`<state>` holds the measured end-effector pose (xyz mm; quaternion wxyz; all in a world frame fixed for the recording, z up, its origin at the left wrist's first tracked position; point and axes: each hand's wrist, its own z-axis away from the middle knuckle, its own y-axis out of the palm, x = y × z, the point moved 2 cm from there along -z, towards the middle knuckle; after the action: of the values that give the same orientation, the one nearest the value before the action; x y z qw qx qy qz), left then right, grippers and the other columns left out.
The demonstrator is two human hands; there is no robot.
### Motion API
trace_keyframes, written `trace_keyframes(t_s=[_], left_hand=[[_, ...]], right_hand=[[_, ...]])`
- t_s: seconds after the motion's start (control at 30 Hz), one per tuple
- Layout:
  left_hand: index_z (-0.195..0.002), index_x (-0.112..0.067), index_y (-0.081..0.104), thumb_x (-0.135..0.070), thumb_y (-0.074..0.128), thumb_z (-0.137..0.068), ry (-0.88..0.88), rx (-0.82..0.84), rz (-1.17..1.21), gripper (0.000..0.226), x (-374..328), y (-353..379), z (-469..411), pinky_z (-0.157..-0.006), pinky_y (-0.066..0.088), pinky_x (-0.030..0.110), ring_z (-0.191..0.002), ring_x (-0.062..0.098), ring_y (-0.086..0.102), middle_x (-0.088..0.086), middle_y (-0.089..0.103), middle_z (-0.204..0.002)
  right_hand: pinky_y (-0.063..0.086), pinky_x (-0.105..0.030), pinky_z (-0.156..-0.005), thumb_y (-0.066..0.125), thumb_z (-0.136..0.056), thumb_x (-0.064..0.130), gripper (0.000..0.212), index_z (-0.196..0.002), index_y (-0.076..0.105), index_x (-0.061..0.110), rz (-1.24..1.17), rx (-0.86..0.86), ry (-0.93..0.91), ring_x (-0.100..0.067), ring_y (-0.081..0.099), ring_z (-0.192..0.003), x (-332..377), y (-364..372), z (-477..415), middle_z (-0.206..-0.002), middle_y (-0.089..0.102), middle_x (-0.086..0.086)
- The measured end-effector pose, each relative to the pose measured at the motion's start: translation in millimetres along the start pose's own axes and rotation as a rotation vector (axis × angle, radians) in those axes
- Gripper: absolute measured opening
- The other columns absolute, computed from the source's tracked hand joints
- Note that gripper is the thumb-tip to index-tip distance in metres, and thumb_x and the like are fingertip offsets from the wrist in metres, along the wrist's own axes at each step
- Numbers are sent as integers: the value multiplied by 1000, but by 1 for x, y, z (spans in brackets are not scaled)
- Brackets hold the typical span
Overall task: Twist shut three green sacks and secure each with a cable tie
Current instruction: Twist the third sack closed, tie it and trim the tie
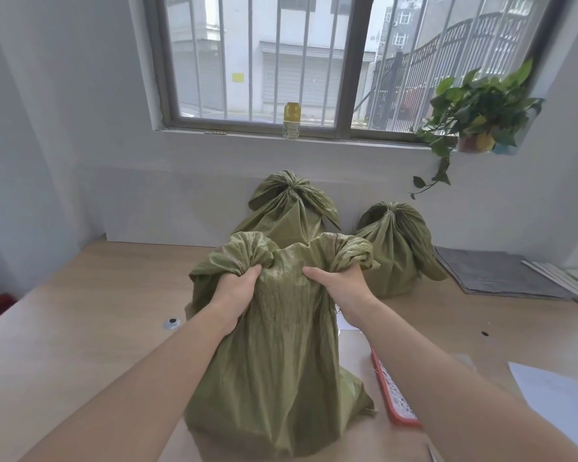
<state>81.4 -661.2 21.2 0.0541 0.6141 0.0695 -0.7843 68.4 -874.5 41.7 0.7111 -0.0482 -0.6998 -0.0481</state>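
A green woven sack [274, 361] stands upright on the wooden table right in front of me. My left hand [239, 288] grips a bunch of its top edge on the left side. On the right side, my right hand [339, 286] clutches another bunch. The cloth between both hands hangs slack. Behind it, against the wall, stand two more green sacks with gathered necks: one at the back centre [289, 211] and one to its right [396, 245]. A thin tie is faintly visible around the right one's neck. No loose cable tie can be made out.
A red perforated tray [396, 400] lies right of the near sack, partly under my right arm. Grey mats [494, 275] and white sheets [554, 398] lie on the table's right side. A potted plant [474, 111] and a yellow can [292, 120] stand on the windowsill.
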Motion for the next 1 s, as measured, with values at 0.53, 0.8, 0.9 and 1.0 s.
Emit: trace_keyframes(t_s=[0.53, 0.8, 0.9, 1.0], left_hand=[[-141, -14, 51, -45, 53, -103, 73, -53, -125, 49, 7, 13, -4, -104, 41, 36, -120, 27, 54, -2, 56, -119], [-142, -19, 55, -60, 58, -95, 36, 34, -74, 63, 13, 21, 0, -111, 46, 46, -122, 26, 59, 2, 63, -134], [-142, -21, 55, -73, 56, -88, 10, 80, -100, 75, 16, 21, 5, -109, 47, 43, -121, 23, 60, -1, 65, -132], [-133, -36, 63, -101, 54, -59, 16, 117, -143, 99, 24, 20, 3, -109, 47, 42, -121, 15, 62, -15, 68, -128]], right_hand=[[52, -49, -107, 62, -91, 27, 36, -126, 58, 24, 210, 36, 33, -22, 67, -111, -4, 18, 0, -117, 70, 1], [50, -48, -108, 48, -99, 16, 33, -130, 53, 27, 185, 25, 39, -23, 63, -113, 3, 30, 9, -119, 66, -2], [49, -46, -110, 47, -100, 18, 36, -136, 51, 26, 155, 15, 55, -22, 61, -116, 5, 33, 14, -122, 64, 0], [50, -46, -109, 48, -100, 22, 37, -136, 52, 29, 116, 23, 80, -20, 62, -116, 5, 36, 16, -122, 65, 2]])
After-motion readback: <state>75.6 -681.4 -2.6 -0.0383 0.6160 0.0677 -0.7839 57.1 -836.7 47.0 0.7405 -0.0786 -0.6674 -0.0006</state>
